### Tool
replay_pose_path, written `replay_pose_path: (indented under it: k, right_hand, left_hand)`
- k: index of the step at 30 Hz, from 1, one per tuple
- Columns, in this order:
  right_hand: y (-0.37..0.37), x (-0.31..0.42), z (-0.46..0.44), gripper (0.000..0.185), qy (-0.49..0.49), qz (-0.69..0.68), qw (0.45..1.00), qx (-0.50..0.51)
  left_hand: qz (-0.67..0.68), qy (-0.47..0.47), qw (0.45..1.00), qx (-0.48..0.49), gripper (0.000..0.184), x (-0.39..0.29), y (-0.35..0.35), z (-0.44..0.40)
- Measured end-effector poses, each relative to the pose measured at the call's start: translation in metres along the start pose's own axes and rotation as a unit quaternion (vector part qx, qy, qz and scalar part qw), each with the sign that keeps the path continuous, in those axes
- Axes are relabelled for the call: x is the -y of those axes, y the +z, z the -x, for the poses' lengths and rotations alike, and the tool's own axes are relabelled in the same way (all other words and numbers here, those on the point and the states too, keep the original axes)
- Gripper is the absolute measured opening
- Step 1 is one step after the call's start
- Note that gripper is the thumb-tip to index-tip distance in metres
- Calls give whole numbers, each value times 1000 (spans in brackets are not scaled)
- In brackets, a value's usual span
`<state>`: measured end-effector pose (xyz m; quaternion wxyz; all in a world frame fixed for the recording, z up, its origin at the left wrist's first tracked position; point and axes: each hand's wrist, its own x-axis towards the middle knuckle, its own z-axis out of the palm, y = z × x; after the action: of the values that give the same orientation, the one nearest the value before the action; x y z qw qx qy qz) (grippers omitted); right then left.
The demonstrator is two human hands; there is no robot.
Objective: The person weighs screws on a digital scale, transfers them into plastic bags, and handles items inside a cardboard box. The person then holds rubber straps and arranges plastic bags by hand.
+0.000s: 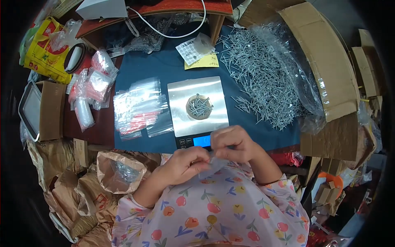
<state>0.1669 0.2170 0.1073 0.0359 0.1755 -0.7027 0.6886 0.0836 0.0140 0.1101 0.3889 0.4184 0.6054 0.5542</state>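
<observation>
My left hand [186,165] and my right hand [233,145] meet close to my chest, just below the scale's display. Fingers of both are pinched on a small clear plastic bag [214,165], which is partly hidden and slightly blurred. Just beyond them is a digital scale [179,119] with a steel plate and a lit blue display, partly covered by my right hand. A small round bowl [199,117] filled with screws [200,106] stands on its plate. Left of the scale lies a spread stack of flat clear zip bags [142,103] with red strips.
Loose screws [263,74] are heaped at the right, beside clear plastic sheeting and a cardboard box [325,57]. Paper labels [201,61] lie behind the scale. Bagged packs [98,82] sit at the left. An open paper bag [119,173] stands below the table edge.
</observation>
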Motion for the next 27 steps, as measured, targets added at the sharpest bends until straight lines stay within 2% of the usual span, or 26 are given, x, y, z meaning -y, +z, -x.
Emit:
replay_pose_path:
  k: [3,6,9,10,12,14,16,17,19,20,22,23,26,27]
  right_hand:
    - [-3,-10,6,22,55,-15,996,-71]
    - [-4,-7,2,17,111,34,993,-19]
    - [-17,-24,-3,14,61,175,968,-169]
    - [-29,-27,-1,23,115,204,958,-168]
    - [-41,-32,-10,41,62,322,929,-171]
    - [-38,-45,-15,54,75,411,896,-150]
    - [-32,-64,-17,63,73,468,872,-120]
    - [-28,-74,-17,65,64,483,868,-100]
    - [-25,-79,-20,68,54,497,861,-93]
    - [-26,-77,-19,66,79,420,896,-118]
    - [-29,-69,-18,65,130,255,943,-167]
    - [-28,-70,-20,67,101,51,973,-202]
    - [-36,-37,-26,68,125,-53,977,-165]
    - [-35,-26,-30,62,109,-66,979,-162]
  left_hand:
    - [-86,174,976,-95,14,4,-8,3]
    - [-74,219,969,-81,13,4,-15,3]
    - [-116,195,972,-57,12,7,-31,7]
    - [-152,178,970,-62,13,3,-34,9]
    - [-225,145,961,-72,13,-11,-40,14]
    - [-211,118,967,-82,11,-11,-47,19]
    - [-102,51,988,-104,10,1,-46,27]
    - [-110,86,982,-128,9,13,-46,28]
    - [-115,27,977,-176,8,4,-42,28]
    - [-116,-2,973,-200,7,1,-39,27]
    - [-123,18,973,-197,7,6,-39,20]
    - [-125,29,973,-193,6,8,-39,15]
    - [-149,60,972,-169,8,3,-32,-6]
    - [-159,65,974,-151,10,6,-29,-11]
